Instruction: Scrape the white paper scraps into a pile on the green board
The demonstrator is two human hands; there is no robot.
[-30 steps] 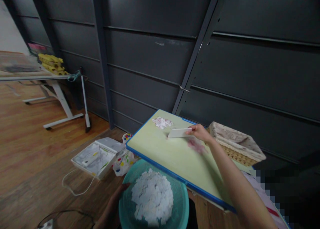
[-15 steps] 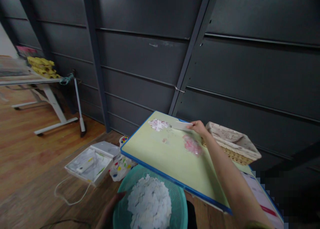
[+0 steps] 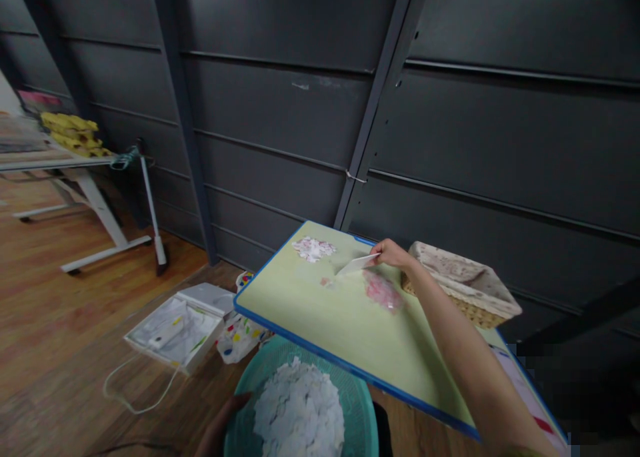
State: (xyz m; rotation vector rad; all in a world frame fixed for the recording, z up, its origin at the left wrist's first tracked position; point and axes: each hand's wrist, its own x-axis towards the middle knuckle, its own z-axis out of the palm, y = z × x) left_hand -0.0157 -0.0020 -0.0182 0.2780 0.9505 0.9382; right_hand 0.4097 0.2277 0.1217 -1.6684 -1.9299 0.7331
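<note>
My right hand [image 3: 393, 254] pinches a thin white card [image 3: 358, 264], tilted with its lower edge at the pale green tabletop [image 3: 300, 297]. Beyond the card to the left lies a patch of white paper-like flakes [image 3: 313, 249]. A small pinkish scrap [image 3: 327, 282] is close to the card's lower tip. Under my right wrist there is a pink, shiny clear-plastic bundle [image 3: 383, 292]. My left hand [image 3: 225, 420], dark and partly cut off by the frame, is closed on the left rim of a green plastic basket [image 3: 367, 417]. Heaped white flakes [image 3: 300, 410] fill much of it.
A cloth-lined wicker basket [image 3: 465, 284] stands at the table's right rear. On the floor at left are an open white box [image 3: 175, 327] with a cord and a colour-spotted plastic bag [image 3: 240, 337]. A dark panelled wall [image 3: 280, 110] rises behind the table.
My right hand has drawn the white card slightly left and nearer, turning it to a steeper slant. The card now reaches close to the small pinkish scrap. My left hand stays at the basket.
</note>
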